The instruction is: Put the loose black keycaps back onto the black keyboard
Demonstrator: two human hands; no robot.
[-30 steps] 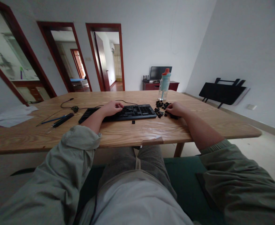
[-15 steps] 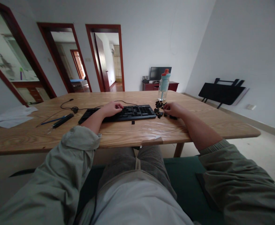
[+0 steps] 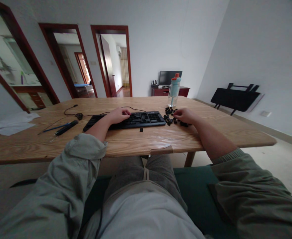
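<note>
A black keyboard (image 3: 146, 120) lies on the wooden table, with many of its keys in place and some spots that look bare. My left hand (image 3: 118, 115) rests over its left half, fingers slightly bent and a small gap by the thumb; I see nothing held there. To the right of the keyboard is a loose heap of black keycaps (image 3: 169, 117). My right hand (image 3: 185, 116) is at the heap's right side, its fingertips pinched together among the keycaps; what sits between them is mostly hidden. One single keycap (image 3: 141, 130) lies in front of the keyboard.
Behind the keycaps stands a clear bottle (image 3: 174, 93) with a red lid. The keyboard's cable (image 3: 79, 116) curls to the left. Further left lie a black pen-like tool (image 3: 66, 128), a blue one (image 3: 55, 127) and white paper (image 3: 14, 124). The table's front edge is close to me.
Hardly anything differs. My right hand has shifted very slightly at the keycaps; my left hand stays on the keyboard.
</note>
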